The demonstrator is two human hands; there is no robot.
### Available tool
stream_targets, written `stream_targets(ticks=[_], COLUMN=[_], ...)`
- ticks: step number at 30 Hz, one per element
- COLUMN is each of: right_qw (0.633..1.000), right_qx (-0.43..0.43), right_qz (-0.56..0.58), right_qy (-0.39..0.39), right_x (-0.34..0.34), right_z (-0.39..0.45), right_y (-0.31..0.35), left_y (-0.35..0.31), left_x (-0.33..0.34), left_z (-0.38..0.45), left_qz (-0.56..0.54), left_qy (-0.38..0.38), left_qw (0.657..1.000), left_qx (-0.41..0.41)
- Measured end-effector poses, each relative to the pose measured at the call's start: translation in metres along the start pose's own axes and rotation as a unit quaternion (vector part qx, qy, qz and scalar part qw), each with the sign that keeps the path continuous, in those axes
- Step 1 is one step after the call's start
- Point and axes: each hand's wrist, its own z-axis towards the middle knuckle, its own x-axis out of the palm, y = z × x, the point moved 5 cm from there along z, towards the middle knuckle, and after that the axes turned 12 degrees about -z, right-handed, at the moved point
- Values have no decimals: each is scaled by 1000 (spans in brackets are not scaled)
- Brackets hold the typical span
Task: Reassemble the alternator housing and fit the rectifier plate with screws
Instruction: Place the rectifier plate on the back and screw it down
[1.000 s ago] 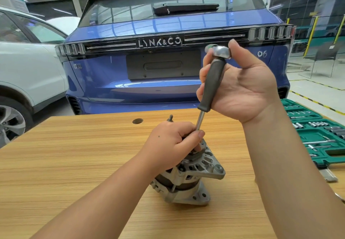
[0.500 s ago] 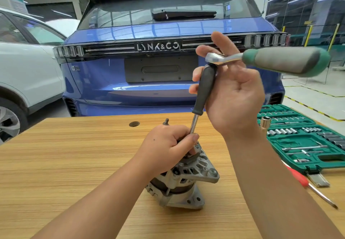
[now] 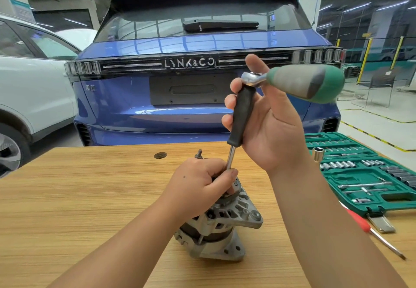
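A silver alternator [image 3: 221, 224] stands on the wooden table [image 3: 78, 197], slightly tilted. My left hand [image 3: 200, 183] grips its top, fingers curled around the pulley end and the lower shaft of a driver. The driver has a black handle [image 3: 242, 116] and a steel shaft [image 3: 230, 159] that runs down into the alternator's top, where my fingers hide the tip. A ratchet with a green and grey handle [image 3: 304, 82] sits on the driver's top end and points right. My right hand [image 3: 267, 118] holds the black handle, with the fingers wrapped behind it and the forefinger raised by the ratchet head.
A green socket set case [image 3: 364, 175] lies open at the table's right, a loose socket [image 3: 317, 153] standing by it. A red-handled screwdriver [image 3: 373, 231] lies near the right edge. A small stud [image 3: 199, 153] and a table hole [image 3: 160, 155] sit behind the alternator. A blue car [image 3: 202, 73] is parked beyond.
The ratchet's green handle has swung round from out of sight to point right, toward me. My right hand shifted slightly on the black handle. My left hand has kept its grip on the alternator.
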Motion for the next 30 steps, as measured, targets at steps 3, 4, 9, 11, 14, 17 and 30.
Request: stream_targets(ticks=[3, 4, 9, 11, 14, 17, 30], right_qw=[1000, 999, 955, 920, 966, 977, 964], right_qx=[13, 19, -16, -28, 75, 181, 228], right_qz=[6, 0, -209, -276, -101, 41, 124], right_qy=[-18, -31, -209, -277, -226, -103, -49], right_x=[0, 0, -7, -9, -8, -6, -6], right_z=[0, 0, 2, 1, 4, 5, 4], right_y=[-3, -3, 11, 17, 8, 2, 3], left_y=[-4, -5, -3, -1, 0, 1, -1], left_x=[-1, -1, 0, 0, 0, 0, 1], left_z=[0, -1, -2, 0, 1, 1, 2], left_qz=[2, 2, 15, 27, 22, 10, 1], left_qy=[-5, -6, 6, 12, 5, 1, -17], left_qw=[1000, 1000, 1000, 1000, 1000, 1000, 999], left_qx=[5, 4, -8, -10, -9, -12, 35])
